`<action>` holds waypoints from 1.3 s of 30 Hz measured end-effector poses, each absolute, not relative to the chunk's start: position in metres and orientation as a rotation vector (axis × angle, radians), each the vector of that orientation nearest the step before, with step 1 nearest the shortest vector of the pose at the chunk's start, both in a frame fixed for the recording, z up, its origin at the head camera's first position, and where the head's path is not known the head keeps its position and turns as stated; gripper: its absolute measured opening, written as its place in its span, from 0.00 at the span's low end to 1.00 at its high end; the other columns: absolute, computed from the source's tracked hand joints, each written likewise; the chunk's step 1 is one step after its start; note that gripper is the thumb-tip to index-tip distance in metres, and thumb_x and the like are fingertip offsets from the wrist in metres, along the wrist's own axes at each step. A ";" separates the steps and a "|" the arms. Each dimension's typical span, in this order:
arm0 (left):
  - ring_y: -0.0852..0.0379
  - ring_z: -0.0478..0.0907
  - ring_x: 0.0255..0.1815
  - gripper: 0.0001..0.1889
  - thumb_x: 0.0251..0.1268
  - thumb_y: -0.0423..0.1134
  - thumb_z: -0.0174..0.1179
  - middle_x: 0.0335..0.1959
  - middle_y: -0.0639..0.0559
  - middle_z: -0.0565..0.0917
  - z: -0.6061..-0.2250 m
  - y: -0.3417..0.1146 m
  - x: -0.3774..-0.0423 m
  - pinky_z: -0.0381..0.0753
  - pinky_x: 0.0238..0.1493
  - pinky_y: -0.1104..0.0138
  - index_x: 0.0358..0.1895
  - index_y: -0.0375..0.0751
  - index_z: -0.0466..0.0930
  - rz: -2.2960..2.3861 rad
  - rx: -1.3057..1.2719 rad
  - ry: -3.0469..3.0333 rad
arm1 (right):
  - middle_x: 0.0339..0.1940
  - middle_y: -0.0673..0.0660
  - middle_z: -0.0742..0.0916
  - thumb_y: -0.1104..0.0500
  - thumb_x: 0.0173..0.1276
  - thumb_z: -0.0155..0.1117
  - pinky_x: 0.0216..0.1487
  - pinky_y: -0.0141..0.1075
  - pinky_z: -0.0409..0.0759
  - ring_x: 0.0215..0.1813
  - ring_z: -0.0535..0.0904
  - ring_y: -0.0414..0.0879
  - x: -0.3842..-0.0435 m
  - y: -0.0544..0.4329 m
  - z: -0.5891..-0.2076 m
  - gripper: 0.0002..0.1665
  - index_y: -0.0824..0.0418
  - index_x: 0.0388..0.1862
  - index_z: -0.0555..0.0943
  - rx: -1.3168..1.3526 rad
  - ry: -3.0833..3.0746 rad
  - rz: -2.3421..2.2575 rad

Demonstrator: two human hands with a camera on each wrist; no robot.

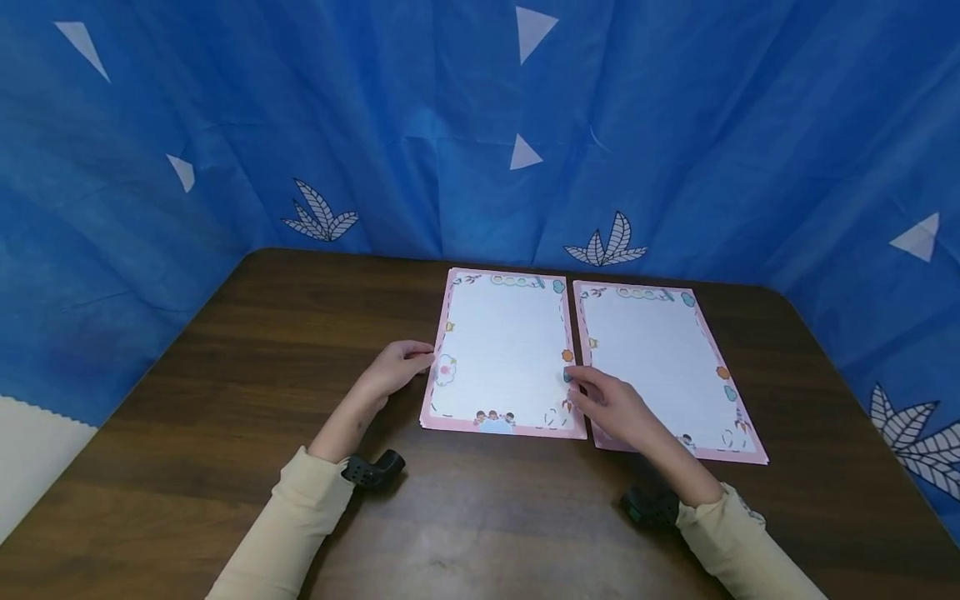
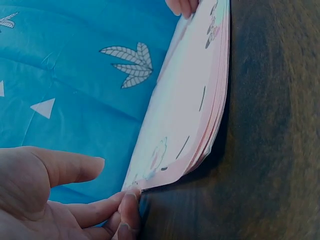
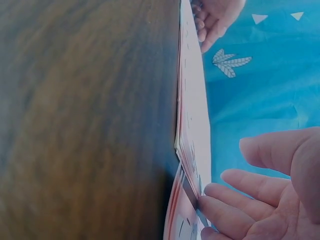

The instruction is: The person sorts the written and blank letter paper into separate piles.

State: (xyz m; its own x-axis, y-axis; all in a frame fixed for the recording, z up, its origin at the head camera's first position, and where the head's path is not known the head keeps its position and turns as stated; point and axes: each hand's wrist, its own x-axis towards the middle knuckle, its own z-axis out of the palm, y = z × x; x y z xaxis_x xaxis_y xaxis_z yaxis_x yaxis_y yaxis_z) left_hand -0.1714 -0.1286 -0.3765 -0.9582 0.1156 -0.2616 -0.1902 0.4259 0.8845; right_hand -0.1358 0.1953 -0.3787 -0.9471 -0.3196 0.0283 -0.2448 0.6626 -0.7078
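Pink-bordered white paper sheets are lying stacked between the hands: the left hand is touching their left edge with its fingertips, the right hand their right edge with straight fingers, neither gripping. The left wrist view is revealing a lifted thumb and layered page edges. Just right, a matching rectangular paper stack is resting on the dark wood-grain table, with creased blue sheeting hanging behind.

Right of left pink-bordered paper stack: right paper stack, lower-left border partly hidden by right hand. Near side of same left stack: sleeves, cut off.
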 end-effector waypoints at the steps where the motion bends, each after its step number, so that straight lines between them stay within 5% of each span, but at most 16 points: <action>1: 0.40 0.68 0.56 0.20 0.71 0.38 0.50 0.55 0.33 0.72 -0.376 -0.128 -0.171 0.64 0.59 0.49 0.59 0.26 0.69 1.547 -0.066 2.402 | 0.58 0.69 0.76 0.63 0.68 0.58 0.53 0.48 0.72 0.57 0.73 0.62 -0.136 0.195 -0.379 0.23 0.69 0.60 0.72 -0.479 2.776 -1.159; 39: 0.40 0.64 0.62 0.23 0.71 0.37 0.48 0.60 0.32 0.70 -0.372 -0.115 -0.168 0.61 0.61 0.49 0.63 0.26 0.65 1.478 -0.066 2.477 | 0.59 0.68 0.75 0.62 0.68 0.58 0.54 0.48 0.72 0.58 0.73 0.61 -0.136 0.195 -0.383 0.23 0.68 0.61 0.72 -0.425 2.765 -1.145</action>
State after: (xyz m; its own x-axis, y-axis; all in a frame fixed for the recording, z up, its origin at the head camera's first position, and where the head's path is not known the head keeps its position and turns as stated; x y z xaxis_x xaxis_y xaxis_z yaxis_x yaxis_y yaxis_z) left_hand -0.1676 -0.1153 -0.3718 -0.9663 0.0912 -0.2407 -0.1686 0.4826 0.8595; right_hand -0.1365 0.1951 -0.3828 -0.9536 -0.3011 -0.0028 -0.2110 0.6748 -0.7072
